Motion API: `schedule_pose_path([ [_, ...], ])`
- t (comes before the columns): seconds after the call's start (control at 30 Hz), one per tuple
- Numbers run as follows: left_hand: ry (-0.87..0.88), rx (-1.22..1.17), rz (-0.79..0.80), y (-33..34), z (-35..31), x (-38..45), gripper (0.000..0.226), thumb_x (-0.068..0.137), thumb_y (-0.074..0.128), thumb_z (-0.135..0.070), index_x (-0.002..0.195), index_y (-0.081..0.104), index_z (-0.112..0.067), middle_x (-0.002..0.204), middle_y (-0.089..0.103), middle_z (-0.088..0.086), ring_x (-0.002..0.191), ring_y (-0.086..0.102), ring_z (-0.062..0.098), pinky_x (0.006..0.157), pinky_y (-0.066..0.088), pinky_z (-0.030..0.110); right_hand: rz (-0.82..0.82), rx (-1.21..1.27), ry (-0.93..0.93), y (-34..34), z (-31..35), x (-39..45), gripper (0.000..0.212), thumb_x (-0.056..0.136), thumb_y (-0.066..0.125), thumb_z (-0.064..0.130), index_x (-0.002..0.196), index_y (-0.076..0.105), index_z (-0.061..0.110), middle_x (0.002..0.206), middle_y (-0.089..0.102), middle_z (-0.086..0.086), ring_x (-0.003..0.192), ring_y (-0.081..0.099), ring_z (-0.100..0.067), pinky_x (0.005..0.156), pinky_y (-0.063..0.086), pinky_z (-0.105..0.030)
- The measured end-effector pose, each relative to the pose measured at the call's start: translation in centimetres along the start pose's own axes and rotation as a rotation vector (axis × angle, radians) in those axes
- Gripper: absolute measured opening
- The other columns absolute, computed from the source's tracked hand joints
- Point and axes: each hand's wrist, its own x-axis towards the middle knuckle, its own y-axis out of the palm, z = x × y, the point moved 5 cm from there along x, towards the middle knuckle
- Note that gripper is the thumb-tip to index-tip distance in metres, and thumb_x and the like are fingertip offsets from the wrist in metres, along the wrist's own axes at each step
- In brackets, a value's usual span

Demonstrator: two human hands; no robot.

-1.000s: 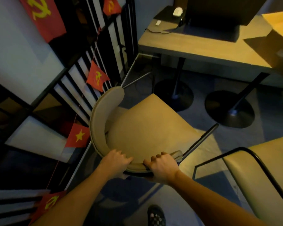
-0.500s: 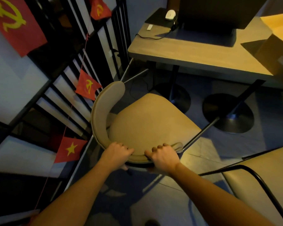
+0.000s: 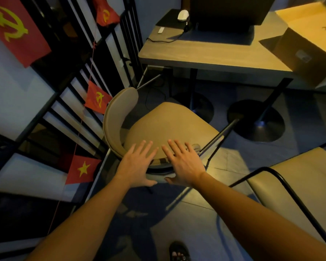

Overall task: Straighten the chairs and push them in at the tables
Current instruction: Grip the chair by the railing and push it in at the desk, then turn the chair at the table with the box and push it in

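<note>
A tan chair (image 3: 169, 123) with a curved backrest and thin dark legs stands in the middle, its seat pointing at the grey table (image 3: 211, 53) beyond. My left hand (image 3: 137, 162) and my right hand (image 3: 183, 161) hover flat over the near rim of the backrest, fingers spread, holding nothing. A second tan chair (image 3: 297, 187) with a black frame sits at the lower right, partly out of frame.
Two round black table bases (image 3: 256, 121) stand on the floor under the table. A cardboard box (image 3: 309, 40), a monitor and a mouse sit on the tabletop. A black railing (image 3: 79, 95) hung with red flags runs along the left. My shoe (image 3: 179, 251) is below.
Both hands have let go of the chair's backrest and opened flat above it. The chair has moved forward, closer to the table.
</note>
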Motion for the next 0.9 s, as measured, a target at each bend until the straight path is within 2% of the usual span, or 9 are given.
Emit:
schedule_pose_path([
  [0.13,0.035,-0.015,-0.091,-3.5,-4.1,-2.5,0.12,0.061,0.052,-0.088,0.154,0.024,-0.017,0.16,0.024,0.016,0.144,0.023,0.037,0.113,0.026,0.052,-0.008,-0.038,0.038,-2.4,-0.2,-5.4,0.112,0.075,0.058,0.074,0.154,0.006,0.015,0.16,0.017,-0.02,0.145,0.016,-0.038,0.114,0.021,-0.056],
  [0.3,0.103,0.03,-0.151,-10.4,-10.8,-6.1,0.12,0.066,0.044,-0.09,0.156,0.008,-0.019,0.161,0.018,0.014,0.146,0.017,0.035,0.116,0.02,0.051,-0.022,-0.06,0.127,-7.9,-0.9,-14.3,0.113,0.072,0.063,0.073,0.154,0.012,0.014,0.157,0.024,-0.019,0.142,0.022,-0.037,0.11,0.025,-0.054],
  [0.47,0.212,0.003,-0.244,-19.3,-19.1,-7.9,0.117,0.065,0.046,-0.089,0.154,0.021,-0.018,0.157,0.03,0.013,0.142,0.026,0.035,0.114,0.025,0.053,-0.102,-0.055,0.237,-13.7,-3.6,-25.1,0.112,0.069,0.065,0.071,0.151,0.019,0.01,0.151,0.035,-0.017,0.137,0.03,-0.035,0.107,0.031,-0.051],
  [0.6,0.316,-0.034,-0.347,-24.9,-27.4,-7.2,0.113,0.064,0.047,-0.088,0.149,0.035,-0.014,0.153,0.037,0.014,0.14,0.032,0.035,0.112,0.028,0.052,-0.124,-0.108,0.35,-16.1,-7.6,-33.7,0.114,0.073,0.058,0.075,0.154,0.012,0.01,0.155,0.031,-0.017,0.14,0.028,-0.036,0.111,0.029,-0.052],
  [0.77,0.392,-0.103,-0.397,-27.6,-39.1,-5.8,0.114,0.065,0.048,-0.089,0.15,0.031,-0.014,0.154,0.036,0.013,0.142,0.029,0.033,0.114,0.025,0.051,-0.089,-0.146,0.473,-16.5,-13.3,-44.1,0.112,0.075,0.054,0.078,0.154,0.009,0.012,0.157,0.029,-0.016,0.141,0.029,-0.034,0.111,0.028,-0.05],
  [0.9,0.452,-0.168,-0.363,-26.8,-48.4,-4.9,0.114,0.065,0.048,-0.089,0.151,0.028,-0.018,0.154,0.035,0.011,0.142,0.029,0.033,0.114,0.024,0.05,-0.071,-0.115,0.512,-14.3,-18.4,-52.3,0.109,0.072,0.055,0.079,0.151,0.023,0.011,0.146,0.044,-0.014,0.13,0.041,-0.034,0.105,0.036,-0.051],
])
